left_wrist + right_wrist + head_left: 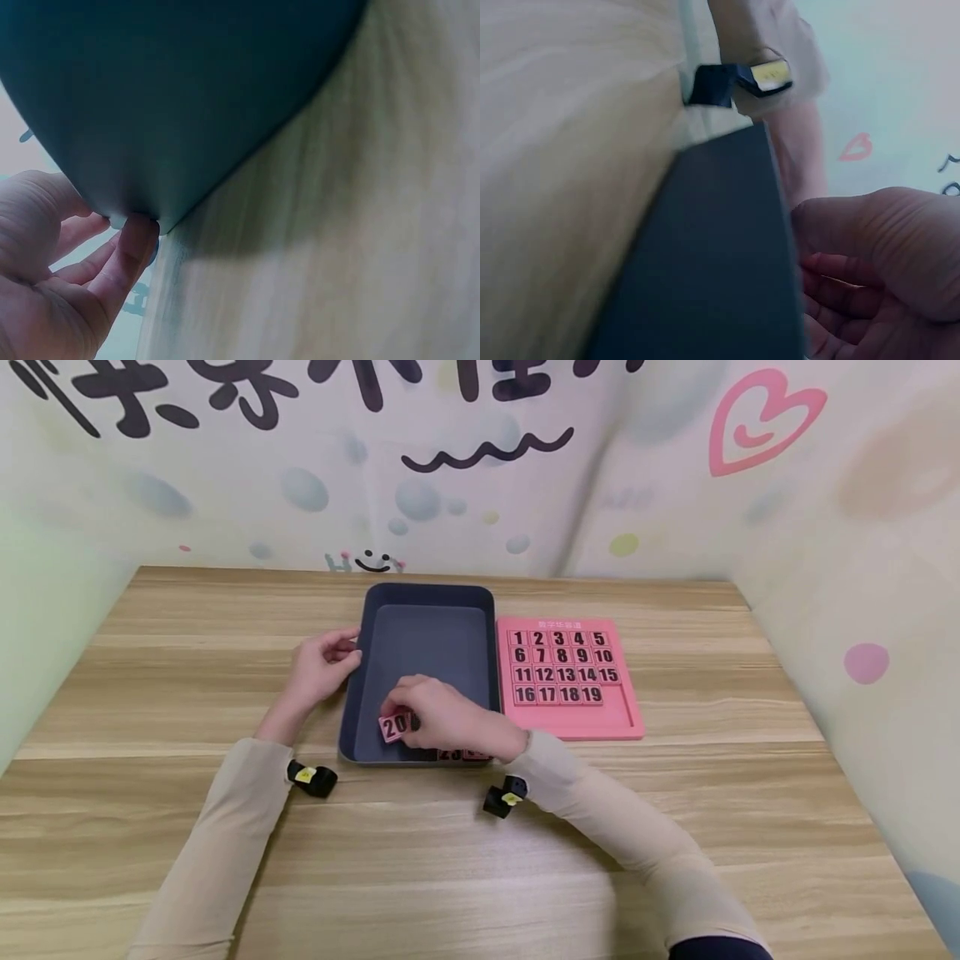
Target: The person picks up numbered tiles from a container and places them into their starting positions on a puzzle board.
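Note:
In the head view, my right hand (pixel 450 714) reaches over the dark blue-grey tray (pixel 427 597) and pinches a pink number tile (pixel 393 727) marked 20 between thumb and fingers. Part of another black-marked tile shows beside it, mostly hidden by the fingers. More tiles (pixel 450 755) lie along the tray's near wall, under my wrist. My left hand (pixel 322 664) rests its thumb and fingertips against the outside of the tray's left wall. The left wrist view shows that thumb (pixel 135 240) on the tray wall (pixel 150 150). The right wrist view hides the tile behind the tray wall (pixel 720 247).
Touching the tray's right side lies a pink puzzle board (pixel 570 725), with tiles 1 to 19 set in order and a bare recess at its lower right. All of it stands on a wooden table (pixel 187 677), backed by a printed wall (pixel 480 510).

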{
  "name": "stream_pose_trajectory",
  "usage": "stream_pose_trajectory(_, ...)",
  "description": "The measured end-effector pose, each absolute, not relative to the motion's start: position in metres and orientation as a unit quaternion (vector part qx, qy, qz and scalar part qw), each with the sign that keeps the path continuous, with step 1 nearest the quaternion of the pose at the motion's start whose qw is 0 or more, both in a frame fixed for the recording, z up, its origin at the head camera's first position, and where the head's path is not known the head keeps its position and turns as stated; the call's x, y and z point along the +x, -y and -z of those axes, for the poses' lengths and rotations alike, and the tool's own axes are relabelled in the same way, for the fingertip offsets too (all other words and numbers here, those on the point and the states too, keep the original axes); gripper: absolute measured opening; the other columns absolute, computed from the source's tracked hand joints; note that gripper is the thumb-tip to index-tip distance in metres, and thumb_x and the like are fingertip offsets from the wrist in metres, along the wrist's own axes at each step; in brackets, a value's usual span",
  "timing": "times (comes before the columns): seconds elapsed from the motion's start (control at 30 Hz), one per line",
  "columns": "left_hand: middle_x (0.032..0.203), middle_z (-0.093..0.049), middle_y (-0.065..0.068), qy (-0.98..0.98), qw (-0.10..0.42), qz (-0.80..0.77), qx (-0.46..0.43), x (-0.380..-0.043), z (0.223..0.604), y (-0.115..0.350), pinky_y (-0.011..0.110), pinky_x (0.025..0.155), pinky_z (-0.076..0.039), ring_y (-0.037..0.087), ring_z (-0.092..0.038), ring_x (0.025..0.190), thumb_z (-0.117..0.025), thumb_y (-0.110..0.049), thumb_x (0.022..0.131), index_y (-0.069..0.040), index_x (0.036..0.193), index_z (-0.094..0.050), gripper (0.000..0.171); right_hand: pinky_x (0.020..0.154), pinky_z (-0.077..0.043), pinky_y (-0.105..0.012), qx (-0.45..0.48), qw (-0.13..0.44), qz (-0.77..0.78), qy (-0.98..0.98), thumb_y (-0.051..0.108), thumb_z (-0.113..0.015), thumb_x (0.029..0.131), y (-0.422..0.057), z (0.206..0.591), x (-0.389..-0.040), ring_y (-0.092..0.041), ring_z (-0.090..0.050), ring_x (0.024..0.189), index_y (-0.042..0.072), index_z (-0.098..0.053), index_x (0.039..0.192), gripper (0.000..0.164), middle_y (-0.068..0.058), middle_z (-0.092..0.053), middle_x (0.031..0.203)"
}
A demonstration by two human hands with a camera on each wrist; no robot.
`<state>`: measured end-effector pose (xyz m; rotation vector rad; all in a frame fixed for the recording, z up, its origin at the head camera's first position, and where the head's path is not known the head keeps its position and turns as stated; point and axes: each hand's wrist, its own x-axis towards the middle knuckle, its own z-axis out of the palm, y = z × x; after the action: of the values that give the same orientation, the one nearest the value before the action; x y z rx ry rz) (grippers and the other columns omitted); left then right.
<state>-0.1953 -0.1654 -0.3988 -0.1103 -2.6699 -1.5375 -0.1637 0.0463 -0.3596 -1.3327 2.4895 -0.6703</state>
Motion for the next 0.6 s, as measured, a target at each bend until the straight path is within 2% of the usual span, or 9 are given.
stream_pose_trajectory(0.1, 0.109, -0.06, 0.029, 0.868, 0.027, 0.496, -0.032, -0.195, 0.398, 0.165, 0.006, 0.07, -0.043, 0.023, -0.058, 0.089, -0.055, 0.001, 0.089, 0.008, 0.126, -0.053, 0.038, 0.083, -0.046, -0.023, -0.45, 0.103, 0.24, -0.854, 0.008, -0.07, 0.08, -0.061, 0.356, -0.166, -0.015, -0.055, 0.095, 0.006, -0.066, 0.108, 0.029, -0.004, -0.061, 0.103)
stream_pose_trajectory(0.33, 0.11, -0.059, 0.03, 0.866, 0.023, 0.498, -0.031, -0.194, 0.397, 0.165, 0.005, 0.07, -0.043, 0.033, -0.058, 0.094, -0.055, 0.001, 0.09, 0.009, 0.127, -0.052, 0.038, 0.079, -0.047, -0.025, -0.443, 0.059, 0.281, -0.849, 0.003, -0.068, 0.079, -0.101, 0.346, -0.17, -0.018, -0.055, 0.091, 0.002, -0.066, 0.105, 0.026, -0.007, -0.062, 0.099)
stream_pose_trajectory(0.6, 0.11, -0.06, 0.031, 0.866, 0.03, 0.498, -0.034, -0.194, 0.396, 0.163, 0.006, 0.071, -0.043, 0.032, -0.058, 0.093, -0.055, 0.002, 0.089, 0.009, 0.126, -0.053, 0.038, 0.077, -0.048, -0.031, -0.386, 0.041, 0.304, -0.87, -0.002, -0.07, 0.075, -0.153, 0.345, -0.172, -0.017, -0.053, 0.088, 0.001, -0.066, 0.103, 0.029, -0.006, -0.062, 0.096)
